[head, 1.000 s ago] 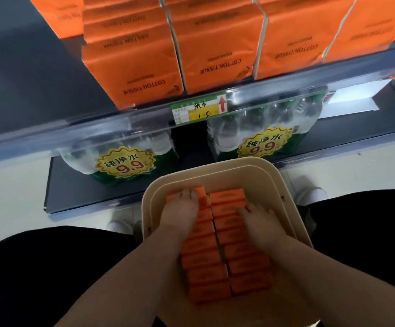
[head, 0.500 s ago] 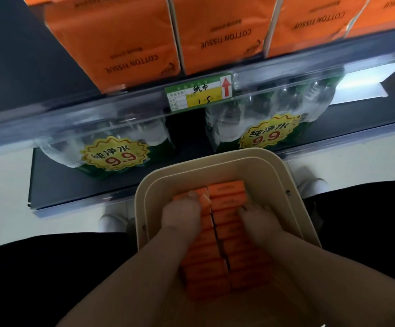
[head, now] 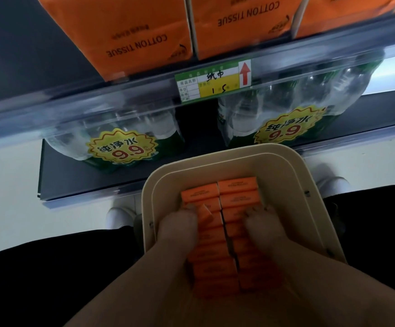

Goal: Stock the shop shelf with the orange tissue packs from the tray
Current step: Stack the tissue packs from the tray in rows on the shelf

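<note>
Tissue packs (head: 237,193), long axes left-right, in tray (head: 215,172); left hand (head: 180,230) and right hand (head: 262,228) atop them, grip unclear.

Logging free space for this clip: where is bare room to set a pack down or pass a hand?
Free: upper shelf left of the large orange packs; lower shelf between the water bottle packs; tray strip right of the tissue packs. Crowded: large packs side by side; tray middle packed.
</note>
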